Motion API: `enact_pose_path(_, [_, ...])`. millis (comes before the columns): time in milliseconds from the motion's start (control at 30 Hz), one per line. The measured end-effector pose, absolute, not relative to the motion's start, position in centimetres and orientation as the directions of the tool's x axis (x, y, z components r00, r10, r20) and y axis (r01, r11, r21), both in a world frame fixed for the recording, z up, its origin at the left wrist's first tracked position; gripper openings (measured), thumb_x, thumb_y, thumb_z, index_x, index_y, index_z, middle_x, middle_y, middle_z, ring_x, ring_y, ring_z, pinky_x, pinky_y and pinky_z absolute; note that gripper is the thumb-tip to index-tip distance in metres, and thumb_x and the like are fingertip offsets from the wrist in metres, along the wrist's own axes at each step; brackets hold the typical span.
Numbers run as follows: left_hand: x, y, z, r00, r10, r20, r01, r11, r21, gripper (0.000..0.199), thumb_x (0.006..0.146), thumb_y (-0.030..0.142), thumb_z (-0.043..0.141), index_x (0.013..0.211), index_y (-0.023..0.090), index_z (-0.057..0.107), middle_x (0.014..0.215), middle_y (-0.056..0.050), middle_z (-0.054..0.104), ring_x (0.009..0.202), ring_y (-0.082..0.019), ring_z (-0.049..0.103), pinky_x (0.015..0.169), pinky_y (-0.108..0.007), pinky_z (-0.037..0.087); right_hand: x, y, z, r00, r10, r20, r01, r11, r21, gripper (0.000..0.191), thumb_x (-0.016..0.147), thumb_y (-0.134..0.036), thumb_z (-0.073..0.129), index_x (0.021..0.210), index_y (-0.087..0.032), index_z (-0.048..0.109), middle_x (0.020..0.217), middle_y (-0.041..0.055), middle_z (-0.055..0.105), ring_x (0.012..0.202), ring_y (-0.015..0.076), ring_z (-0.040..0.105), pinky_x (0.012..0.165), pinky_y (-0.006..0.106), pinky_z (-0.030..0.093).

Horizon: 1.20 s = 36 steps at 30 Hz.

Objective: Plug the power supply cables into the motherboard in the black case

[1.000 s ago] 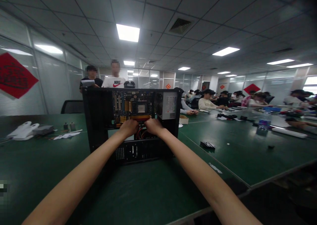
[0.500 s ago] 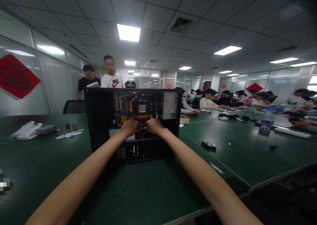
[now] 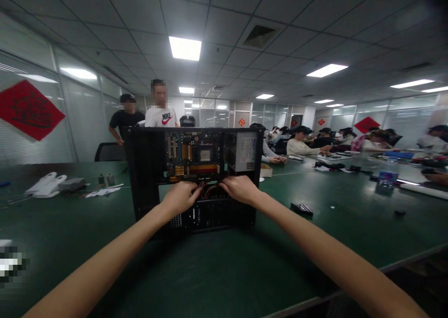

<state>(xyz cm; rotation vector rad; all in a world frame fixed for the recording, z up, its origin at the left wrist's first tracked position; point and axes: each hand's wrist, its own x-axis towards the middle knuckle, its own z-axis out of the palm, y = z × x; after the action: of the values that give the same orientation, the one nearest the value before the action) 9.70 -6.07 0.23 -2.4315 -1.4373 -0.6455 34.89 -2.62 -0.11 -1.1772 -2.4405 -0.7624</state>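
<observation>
An open black computer case (image 3: pixel 146 178) stands upright on the green table (image 3: pixel 196 271). Inside it are a motherboard (image 3: pixel 196 146), orange and red memory slots (image 3: pixel 203 169) and a silver power supply (image 3: pixel 244 151) at the upper right. My left hand (image 3: pixel 181 196) is just below the motherboard, fingers closed beside the thin coloured cables (image 3: pixel 211 189). To the right of those cables my right hand (image 3: pixel 240 188) has its fingers bent together. What either hand pinches is too small to make out.
White bags (image 3: pixel 47 185) and a grey block (image 3: pixel 72 184) lie at the left. To the right are a black part (image 3: pixel 301 209), a small box (image 3: pixel 266 170) and a water bottle (image 3: pixel 388 175). Two people stand behind the case; others sit along the tables.
Both hands have moved down from the memory slots to the cables and farther apart. The memory slots are now uncovered. The view has shifted slightly.
</observation>
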Motion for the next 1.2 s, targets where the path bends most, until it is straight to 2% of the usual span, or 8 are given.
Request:
enact_pose_path(133, [10.2,-8.4,-1.1,0.370,0.813,0.450,0.918,-0.393,-0.046,0.054,0.098,0.054,0.031,0.084,0.022,0.073,0.087,-0.008,0.074,0.079,-0.023,0.067,0.066,-0.030,0.044,39.4,-4.4,-2.1,-0.767,0.474,0.432,0.641,0.552,0.532,0.041,0.104,-0.036,0.037,0.087,-0.014,0.067,0.078,0.0108,0.069,0.072,0.0177,0.061,0.070,0.031,0.034])
enact_pose_path(267, [10.6,-8.0,-1.0,0.286,0.825,0.487,0.950,-0.309,-0.033,0.055,0.097,0.055,0.029,0.092,0.025,0.075,0.086,-0.008,0.074,0.078,-0.024,0.068,0.062,-0.030,0.043,41.2,-3.9,-3.4,-0.839,0.330,0.431,0.542,0.558,0.628,0.032,0.103,-0.022,0.037,0.103,-0.013,0.068,0.077,0.0083,0.068,0.070,0.0165,0.058,0.074,0.033,0.033])
enact_pose_path(400, [10.1,-6.8,-0.5,0.222,0.852,0.473,0.969,-0.246,-0.013,0.057,0.096,0.057,0.030,0.093,0.025,0.077,0.083,-0.009,0.074,0.076,-0.024,0.068,0.061,-0.029,0.043,40.3,-2.9,-4.2,-0.813,0.302,0.498,0.575,0.554,0.603,0.030,0.102,-0.021,0.039,0.110,-0.013,0.066,0.077,0.0075,0.067,0.070,0.0163,0.057,0.076,0.034,0.033])
enact_pose_path(600, [9.3,-5.7,-0.8,0.174,0.850,0.497,0.980,-0.197,-0.006,0.062,0.097,0.057,0.026,0.086,0.025,0.077,0.084,-0.009,0.075,0.079,-0.025,0.069,0.063,-0.029,0.044,38.9,-2.9,-4.6,-0.796,0.279,0.538,0.596,0.524,0.609,0.027,0.101,-0.019,0.041,0.105,-0.013,0.066,0.075,0.0062,0.066,0.069,0.0163,0.056,0.074,0.034,0.031])
enact_pose_path(833, [8.7,-4.5,-0.5,0.063,0.858,0.509,0.981,-0.147,0.125,0.065,0.095,0.063,0.023,0.096,0.028,0.078,0.093,-0.008,0.076,0.085,-0.027,0.069,0.067,-0.031,0.046,37.9,-3.8,-4.0,-0.774,0.386,0.502,0.632,0.513,0.580,0.025,0.100,-0.017,0.040,0.102,-0.013,0.065,0.077,0.0074,0.067,0.070,0.0176,0.057,0.075,0.035,0.030])
enact_pose_path(1000, [7.0,-2.7,-0.2,-0.011,0.874,0.485,0.971,-0.106,0.214,0.067,0.094,0.064,0.023,0.087,0.028,0.078,0.088,-0.006,0.076,0.086,-0.027,0.069,0.069,-0.030,0.046,35.5,-4.8,-4.0,-0.741,0.440,0.507,0.671,0.501,0.547,0.027,0.101,-0.019,0.038,0.099,-0.012,0.065,0.079,0.0095,0.068,0.071,0.0195,0.059,0.077,0.035,0.033])
enact_pose_path(1200, [4.1,-0.4,-0.6,-0.074,0.861,0.503,0.966,-0.063,0.251,0.063,0.093,0.062,0.027,0.084,0.026,0.078,0.090,-0.007,0.076,0.088,-0.027,0.069,0.065,-0.029,0.042,31.1,-7.2,-3.4,-0.733,0.484,0.479,0.678,0.463,0.570,0.023,0.091,-0.007,0.044,0.095,-0.008,0.066,0.077,0.0116,0.067,0.067,0.0213,0.060,0.078,0.036,0.039])
